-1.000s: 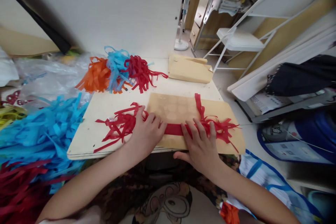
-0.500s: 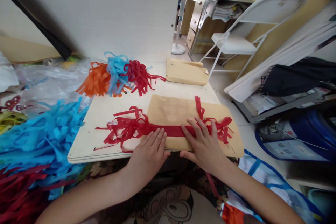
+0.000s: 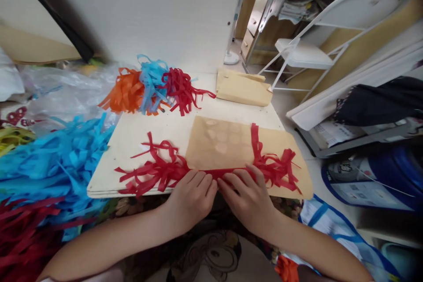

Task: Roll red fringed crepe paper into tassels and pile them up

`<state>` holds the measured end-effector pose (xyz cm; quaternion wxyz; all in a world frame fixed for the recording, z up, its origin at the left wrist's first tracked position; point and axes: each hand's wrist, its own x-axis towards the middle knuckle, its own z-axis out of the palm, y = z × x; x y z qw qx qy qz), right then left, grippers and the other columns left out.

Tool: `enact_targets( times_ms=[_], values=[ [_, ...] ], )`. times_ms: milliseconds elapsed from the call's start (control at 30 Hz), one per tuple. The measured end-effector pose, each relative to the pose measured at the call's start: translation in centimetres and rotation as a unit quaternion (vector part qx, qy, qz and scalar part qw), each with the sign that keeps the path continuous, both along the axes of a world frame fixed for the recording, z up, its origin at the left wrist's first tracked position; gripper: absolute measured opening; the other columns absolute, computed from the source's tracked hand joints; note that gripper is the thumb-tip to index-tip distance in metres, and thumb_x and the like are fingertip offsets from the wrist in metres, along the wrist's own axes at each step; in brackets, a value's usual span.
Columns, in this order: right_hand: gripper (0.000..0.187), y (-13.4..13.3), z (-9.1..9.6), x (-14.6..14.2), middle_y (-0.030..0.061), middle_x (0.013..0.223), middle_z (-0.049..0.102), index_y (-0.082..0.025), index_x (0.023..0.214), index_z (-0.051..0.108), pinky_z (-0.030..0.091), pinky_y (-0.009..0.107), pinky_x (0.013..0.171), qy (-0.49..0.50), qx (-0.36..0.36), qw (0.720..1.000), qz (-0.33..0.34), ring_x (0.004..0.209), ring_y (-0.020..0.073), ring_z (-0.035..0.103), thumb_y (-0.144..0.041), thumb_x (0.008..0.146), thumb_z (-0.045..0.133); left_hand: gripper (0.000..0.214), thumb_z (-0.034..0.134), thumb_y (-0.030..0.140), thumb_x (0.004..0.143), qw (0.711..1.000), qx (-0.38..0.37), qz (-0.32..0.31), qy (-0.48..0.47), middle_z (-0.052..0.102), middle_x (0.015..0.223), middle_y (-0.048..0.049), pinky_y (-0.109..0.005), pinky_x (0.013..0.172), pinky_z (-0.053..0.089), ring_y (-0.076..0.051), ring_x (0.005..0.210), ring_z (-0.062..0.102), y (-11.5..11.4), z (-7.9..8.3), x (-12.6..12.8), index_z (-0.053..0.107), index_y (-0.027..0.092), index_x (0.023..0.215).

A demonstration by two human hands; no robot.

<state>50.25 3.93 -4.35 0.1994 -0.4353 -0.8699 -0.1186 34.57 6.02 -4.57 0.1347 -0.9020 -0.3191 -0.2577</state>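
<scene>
A strip of red tissue paper with fringed ends (image 3: 161, 169) lies across the near edge of a brown paper sheet (image 3: 224, 141) on the white table. My left hand (image 3: 194, 194) grips the strip's flat middle band with curled fingers, left of centre. Close beside it, my right hand (image 3: 246, 191) has its fingers bent over the same band. Both thumbs are mostly hidden below the band. Loose red fringe spreads out past each hand, and one piece on the right points away from me.
Orange (image 3: 128, 90), light blue (image 3: 153, 83) and red tassels (image 3: 181, 90) lie at the table's back left. A folded brown paper piece (image 3: 244, 88) sits at the back right. Blue fringed paper (image 3: 56, 163) is heaped left; a white folding chair (image 3: 307, 53) stands beyond.
My hands lay flatter on the red band; now their fingers are curled around it, closer together. The band looks narrower and nearer the table edge. The view has shifted slightly.
</scene>
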Motion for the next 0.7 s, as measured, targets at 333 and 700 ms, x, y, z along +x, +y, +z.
enact_targets(
  times_ms=[333,700],
  values=[
    [0.017,1.3,1.1,-0.4,0.0011,0.067,0.054,-0.017,0.072,0.058,0.031,0.031,0.069,0.014,-0.099,0.995,0.017,0.067,0.0155,0.044,-0.019,0.080,0.042,0.012,0.046,0.007,0.069,0.998,-0.049,0.014,0.036,0.052,0.056,-0.0025,-0.028,0.050,0.036,-0.017,0.053,0.046,0.5,0.4,-0.3,0.053,0.013,0.061],
    [0.023,1.9,0.1,-0.6,0.0037,0.063,0.048,-0.015,0.066,0.052,0.028,0.031,0.065,-0.044,-0.053,0.997,-0.021,0.063,0.0176,0.041,-0.018,0.082,0.036,0.012,0.041,0.010,0.074,0.991,0.008,0.097,0.087,0.050,0.055,-0.0045,-0.031,0.056,0.035,-0.017,0.052,0.046,1.0,-0.3,0.3,0.050,0.011,0.066]
  ],
)
